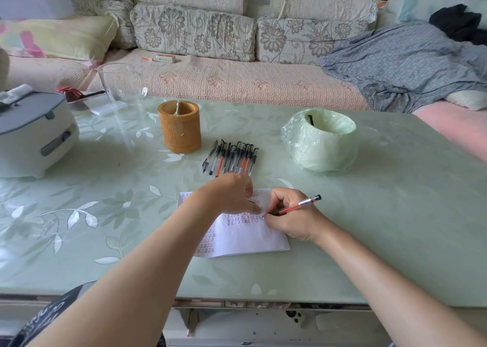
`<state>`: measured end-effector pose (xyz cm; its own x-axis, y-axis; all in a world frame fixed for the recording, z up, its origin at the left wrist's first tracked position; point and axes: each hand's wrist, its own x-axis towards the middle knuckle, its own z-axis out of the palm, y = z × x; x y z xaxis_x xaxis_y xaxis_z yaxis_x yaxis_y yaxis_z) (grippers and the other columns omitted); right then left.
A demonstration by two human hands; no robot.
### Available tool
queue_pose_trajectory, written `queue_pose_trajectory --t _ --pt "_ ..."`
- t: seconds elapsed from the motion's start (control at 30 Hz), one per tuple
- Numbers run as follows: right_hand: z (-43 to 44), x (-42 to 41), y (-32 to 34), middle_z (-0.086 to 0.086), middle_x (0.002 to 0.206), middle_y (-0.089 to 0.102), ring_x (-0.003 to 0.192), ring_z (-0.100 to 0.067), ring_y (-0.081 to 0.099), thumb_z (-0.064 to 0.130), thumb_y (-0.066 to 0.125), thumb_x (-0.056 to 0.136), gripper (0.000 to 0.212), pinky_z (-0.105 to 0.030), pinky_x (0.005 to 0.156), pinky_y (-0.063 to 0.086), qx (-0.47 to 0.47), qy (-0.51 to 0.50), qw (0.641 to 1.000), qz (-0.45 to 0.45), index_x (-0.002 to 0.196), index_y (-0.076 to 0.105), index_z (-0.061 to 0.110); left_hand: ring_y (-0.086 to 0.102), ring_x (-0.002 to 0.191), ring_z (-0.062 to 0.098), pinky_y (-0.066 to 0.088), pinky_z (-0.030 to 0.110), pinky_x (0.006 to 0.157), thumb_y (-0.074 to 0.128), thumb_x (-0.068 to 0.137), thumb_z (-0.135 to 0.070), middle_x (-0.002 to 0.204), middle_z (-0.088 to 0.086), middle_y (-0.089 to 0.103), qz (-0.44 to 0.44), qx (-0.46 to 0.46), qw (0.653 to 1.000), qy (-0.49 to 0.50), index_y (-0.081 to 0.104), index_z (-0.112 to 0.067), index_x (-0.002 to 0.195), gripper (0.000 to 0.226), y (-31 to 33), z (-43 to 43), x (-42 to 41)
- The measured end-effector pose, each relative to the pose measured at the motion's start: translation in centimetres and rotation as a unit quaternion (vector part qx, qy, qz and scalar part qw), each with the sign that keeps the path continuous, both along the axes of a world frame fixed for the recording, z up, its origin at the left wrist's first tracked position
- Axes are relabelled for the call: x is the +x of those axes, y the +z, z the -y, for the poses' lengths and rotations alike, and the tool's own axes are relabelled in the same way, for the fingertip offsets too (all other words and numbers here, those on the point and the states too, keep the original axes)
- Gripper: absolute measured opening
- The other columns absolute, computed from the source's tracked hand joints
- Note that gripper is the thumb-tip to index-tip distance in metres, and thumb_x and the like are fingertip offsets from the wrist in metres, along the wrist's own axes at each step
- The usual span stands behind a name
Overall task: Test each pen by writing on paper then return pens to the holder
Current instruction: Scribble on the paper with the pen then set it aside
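Red pen (297,207), pinched in our right hand (292,221), slants back-right; the holder (180,130) stands far-left, nearer our left hand (229,193).

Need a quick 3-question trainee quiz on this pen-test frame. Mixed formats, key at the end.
1. True or false: the right hand holds a red-barrelled pen with its tip on the white sheet of paper.
2. Where does the row of loose black and red pens lie? A) on the sofa. B) on the pale green leaf-patterned table, beside the brown cylindrical bamboo holder. C) in the bag-lined bin.
3. Fill in: the left hand rests on the ____.
Key: 1 true; 2 B; 3 paper.
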<state>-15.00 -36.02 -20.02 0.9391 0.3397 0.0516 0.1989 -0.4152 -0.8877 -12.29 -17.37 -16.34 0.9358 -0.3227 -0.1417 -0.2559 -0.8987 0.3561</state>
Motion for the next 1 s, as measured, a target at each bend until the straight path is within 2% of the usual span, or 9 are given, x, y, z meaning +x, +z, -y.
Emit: queue_pose_trajectory --t 0.1,0.43,0.6,0.83,1.0 --pt "-0.07 -0.15 0.07 0.002 0.057 0.051 0.053 -0.012 0.044 0.014 0.062 0.062 0.011 -0.026 0.052 0.033 0.003 -0.001 1.000 0.010 0.059 0.052 0.020 0.050 0.087 0.016 0.040 0.027 0.070 0.076 0.073 -0.054 0.096 -0.002 0.057 0.012 0.004 1.000 0.005 0.060 -0.018 0.107 0.053 -0.06 0.30 -0.04" --pt "0.09 -0.38 0.29 0.009 0.055 0.048 0.051 -0.007 0.041 0.004 0.064 0.069 0.017 -0.024 0.051 0.032 -0.020 0.005 1.000 0.009 0.062 0.051 0.013 0.051 0.089 0.016 0.043 0.028 0.073 0.077 0.071 -0.056 0.095 -0.004 0.056 0.012 -0.003 1.000 0.014 0.060 -0.019 0.105 0.053 -0.27 0.45 0.07" --pt "0.12 -0.44 0.27 0.008 0.057 0.051 0.054 -0.010 0.044 0.006 0.064 0.070 0.015 -0.028 0.054 0.034 -0.031 0.007 0.999 0.007 0.065 0.051 0.013 0.051 0.093 0.018 0.049 0.032 0.080 0.075 0.069 -0.061 0.096 -0.003 0.056 0.014 0.008 1.000 0.014 0.057 -0.021 0.102 0.055 -0.41 0.54 0.03" --pt "0.02 -0.55 0.35 0.012 0.054 0.046 0.052 -0.008 0.039 0.011 0.061 0.063 0.013 -0.027 0.053 0.030 -0.037 -0.002 0.999 0.009 0.063 0.049 0.013 0.051 0.091 0.017 0.046 0.031 0.077 0.076 0.068 -0.061 0.094 -0.004 0.055 0.022 0.005 1.000 0.013 0.059 -0.020 0.102 0.056 -0.41 0.50 -0.08" --pt "0.16 -0.57 0.23 0.012 0.055 0.047 0.052 -0.008 0.040 0.008 0.063 0.067 0.016 -0.026 0.052 0.031 -0.013 -0.003 1.000 0.019 0.062 0.050 0.015 0.049 0.089 0.016 0.042 0.028 0.073 0.075 0.069 -0.061 0.096 -0.003 0.057 0.019 0.009 1.000 0.011 0.059 -0.020 0.105 0.057 -0.38 0.55 -0.02"
